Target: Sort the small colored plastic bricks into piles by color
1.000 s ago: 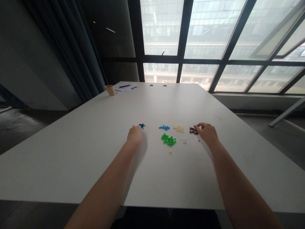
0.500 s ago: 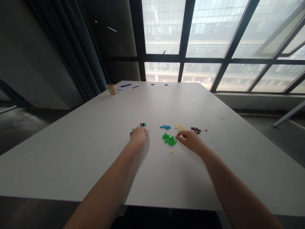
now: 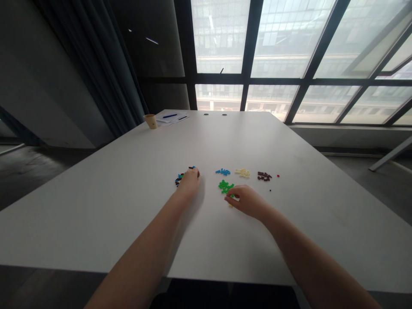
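Note:
My left hand [image 3: 189, 183] is at the right side of a mixed heap of small blue, black, brown and green bricks [image 3: 178, 178]. Its fingers are curled together, and whatever is in them is hidden. At the near right edge of the green brick pile [image 3: 224, 186], my right hand [image 3: 247, 200] has its thumb and forefinger bent together in a pinch. Anything between those fingertips is too small to make out. Just below them, a yellow piece [image 3: 230, 206] is partly covered.
Beyond the green pile lie blue bricks [image 3: 223, 171], cream bricks [image 3: 242, 173] and dark brown bricks [image 3: 264, 176]. A red piece [image 3: 278, 175] and a tiny black piece [image 3: 270, 190] are farther right. A paper cup [image 3: 151, 121] stands by papers [image 3: 165, 119] at the far left.
My right hand has moved left and nearer to me, over the pile's near right edge, uncovering the tiny black piece. My left hand has shifted slightly right, showing more of the mixed heap.

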Available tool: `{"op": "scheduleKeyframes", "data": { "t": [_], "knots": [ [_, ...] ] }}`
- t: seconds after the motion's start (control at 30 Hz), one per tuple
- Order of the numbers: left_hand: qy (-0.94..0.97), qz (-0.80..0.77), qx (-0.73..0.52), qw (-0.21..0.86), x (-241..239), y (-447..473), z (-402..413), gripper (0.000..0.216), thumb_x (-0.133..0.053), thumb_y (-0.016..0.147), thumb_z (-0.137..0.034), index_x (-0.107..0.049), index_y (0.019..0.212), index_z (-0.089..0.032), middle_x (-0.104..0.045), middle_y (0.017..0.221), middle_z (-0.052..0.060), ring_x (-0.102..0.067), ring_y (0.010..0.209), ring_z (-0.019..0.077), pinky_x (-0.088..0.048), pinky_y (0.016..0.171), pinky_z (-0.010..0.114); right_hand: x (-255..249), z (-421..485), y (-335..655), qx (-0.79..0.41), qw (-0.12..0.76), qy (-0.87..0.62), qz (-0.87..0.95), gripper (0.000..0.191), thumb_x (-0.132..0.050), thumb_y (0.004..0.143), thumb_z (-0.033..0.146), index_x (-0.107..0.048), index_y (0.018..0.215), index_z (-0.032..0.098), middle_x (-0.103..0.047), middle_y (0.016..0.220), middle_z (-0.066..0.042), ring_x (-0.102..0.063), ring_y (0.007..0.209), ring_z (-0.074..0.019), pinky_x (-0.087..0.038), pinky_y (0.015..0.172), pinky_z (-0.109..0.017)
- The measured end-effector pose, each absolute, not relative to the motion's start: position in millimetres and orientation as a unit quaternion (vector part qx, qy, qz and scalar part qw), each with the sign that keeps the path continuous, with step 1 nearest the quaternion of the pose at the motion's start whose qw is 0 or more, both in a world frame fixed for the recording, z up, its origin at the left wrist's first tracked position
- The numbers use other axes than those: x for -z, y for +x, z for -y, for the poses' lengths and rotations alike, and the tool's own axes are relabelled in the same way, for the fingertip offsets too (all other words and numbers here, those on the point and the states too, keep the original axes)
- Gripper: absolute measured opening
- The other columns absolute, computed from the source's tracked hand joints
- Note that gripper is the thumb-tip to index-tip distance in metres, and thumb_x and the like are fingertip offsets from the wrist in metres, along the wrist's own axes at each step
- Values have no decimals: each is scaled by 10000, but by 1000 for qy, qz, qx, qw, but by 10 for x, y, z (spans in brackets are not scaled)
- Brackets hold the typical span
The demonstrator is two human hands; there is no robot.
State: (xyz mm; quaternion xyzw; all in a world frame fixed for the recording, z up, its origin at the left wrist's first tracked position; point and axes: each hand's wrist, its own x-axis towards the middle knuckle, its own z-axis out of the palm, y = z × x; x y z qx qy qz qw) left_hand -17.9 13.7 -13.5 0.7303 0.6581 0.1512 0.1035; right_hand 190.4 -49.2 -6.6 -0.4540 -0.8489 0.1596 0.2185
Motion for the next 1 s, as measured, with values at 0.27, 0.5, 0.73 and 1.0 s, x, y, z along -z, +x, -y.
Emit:
{"op": "scheduleKeyframes", "data": {
  "t": [0.27, 0.5, 0.73, 1.0],
  "knots": [
    [714, -428, -335, 441, -29, 76, 73, 179, -584, 663, -272, -591, 788, -145, -610, 729, 26, -534, 636, 112, -418, 605, 235, -54, 351, 2177, -30, 367, -581, 726, 215, -489, 785, 305, -624, 669, 182, -545, 575, -7, -459, 528, -119, -328, 535, -236],
    [581, -363, -376, 624, 11, 196, 112, 305, -708, 596, -315, -642, 822, -122, -647, 697, 41, -545, 604, 99, -411, 610, 237, -60, 406, 2060, -86, 440, -451, 772, 148, -497, 796, 251, -631, 774, 191, -566, 640, -6, -451, 535, -105, -363, 556, -226],
    [517, -359, -372, 682, 44, 225, 129, 296, -737, 568, -346, -661, 767, -141, -615, 671, 13, -529, 614, 77, -391, 611, 206, -6, 449, 1983, -102, 447, -425, 780, 138, -516, 802, 239, -631, 873, 210, -570, 714, -18, -478, 599, -115, -391, 606, -242],
    [598, -318, -328, 659, 59, 221, 130, 302, -694, 610, -389, -658, 780, -142, -580, 643, 0, -471, 579, 67, -341, 561, 188, -29, 459, 1989, -107, 427, -380, 813, 148, -550, 797, 235, -645, 910, 236, -527, 684, -1, -490, 655, -122, -395, 640, -250]
  ]
}}
